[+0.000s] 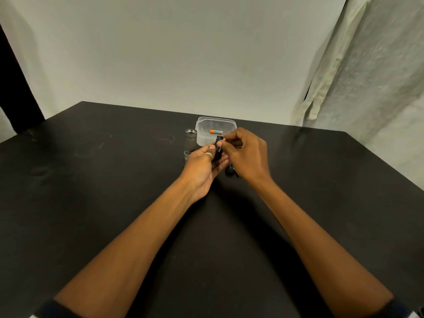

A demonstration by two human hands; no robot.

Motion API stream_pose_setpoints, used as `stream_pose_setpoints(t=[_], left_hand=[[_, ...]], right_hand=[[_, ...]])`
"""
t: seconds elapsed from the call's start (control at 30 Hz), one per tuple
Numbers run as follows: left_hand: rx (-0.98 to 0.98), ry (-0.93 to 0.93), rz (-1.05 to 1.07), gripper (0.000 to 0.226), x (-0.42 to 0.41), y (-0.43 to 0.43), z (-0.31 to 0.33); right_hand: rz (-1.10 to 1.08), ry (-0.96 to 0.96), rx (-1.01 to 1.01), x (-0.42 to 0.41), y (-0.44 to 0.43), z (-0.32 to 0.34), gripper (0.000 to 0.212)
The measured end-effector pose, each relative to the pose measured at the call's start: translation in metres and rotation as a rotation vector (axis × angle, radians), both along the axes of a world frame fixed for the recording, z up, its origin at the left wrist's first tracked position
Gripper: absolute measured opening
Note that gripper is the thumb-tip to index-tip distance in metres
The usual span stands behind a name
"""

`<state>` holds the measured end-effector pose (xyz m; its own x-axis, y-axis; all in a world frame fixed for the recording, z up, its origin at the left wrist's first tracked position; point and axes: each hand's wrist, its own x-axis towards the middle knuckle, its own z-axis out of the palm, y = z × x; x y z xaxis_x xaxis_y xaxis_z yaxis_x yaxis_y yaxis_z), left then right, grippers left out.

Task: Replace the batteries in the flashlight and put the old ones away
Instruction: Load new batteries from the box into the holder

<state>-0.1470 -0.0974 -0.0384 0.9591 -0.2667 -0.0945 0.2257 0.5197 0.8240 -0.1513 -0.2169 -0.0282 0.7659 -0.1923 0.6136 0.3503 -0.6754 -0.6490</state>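
A grey flashlight body (191, 141) stands upright on the black table (91, 180), its open threaded end up, just left of a clear plastic box (215, 125). An orange-tipped battery (215, 131) lies inside the box. My left hand (203, 167), a ring on one finger, holds a small black battery holder (218, 149) above the table. My right hand (245, 154) pinches at the top of that holder with fingertips curled; what it pinches is too small to tell. A small dark part (230, 168) lies on the table under my right hand, mostly hidden.
A pale wall rises behind the table's far edge. A cream curtain (367, 65) hangs at the right, a dark post (16, 88) at the left. The box and flashlight body stand near the table's far edge.
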Motion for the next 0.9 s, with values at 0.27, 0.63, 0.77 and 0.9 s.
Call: stream_pose_setpoints(t=[0.27, 0.63, 0.77, 0.9], left_hand=[[-0.013, -0.017, -0.009, 0.031, 0.001, 0.001, -0.003], [-0.067, -0.014, 0.000, 0.029, 0.005, 0.005, -0.003], [-0.104, 0.001, -0.012, 0.031, 0.006, 0.005, -0.003], [-0.087, -0.014, -0.075, 0.029, 0.003, 0.002, -0.002]], right_hand=[[-0.007, 0.009, 0.021, 0.005, -0.005, -0.011, 0.015], [0.057, 0.041, -0.092, 0.001, 0.001, -0.015, 0.022], [0.094, 0.083, 0.123, 0.000, -0.001, -0.003, 0.022], [0.230, 0.271, 0.436, 0.003, -0.006, 0.010, 0.029]])
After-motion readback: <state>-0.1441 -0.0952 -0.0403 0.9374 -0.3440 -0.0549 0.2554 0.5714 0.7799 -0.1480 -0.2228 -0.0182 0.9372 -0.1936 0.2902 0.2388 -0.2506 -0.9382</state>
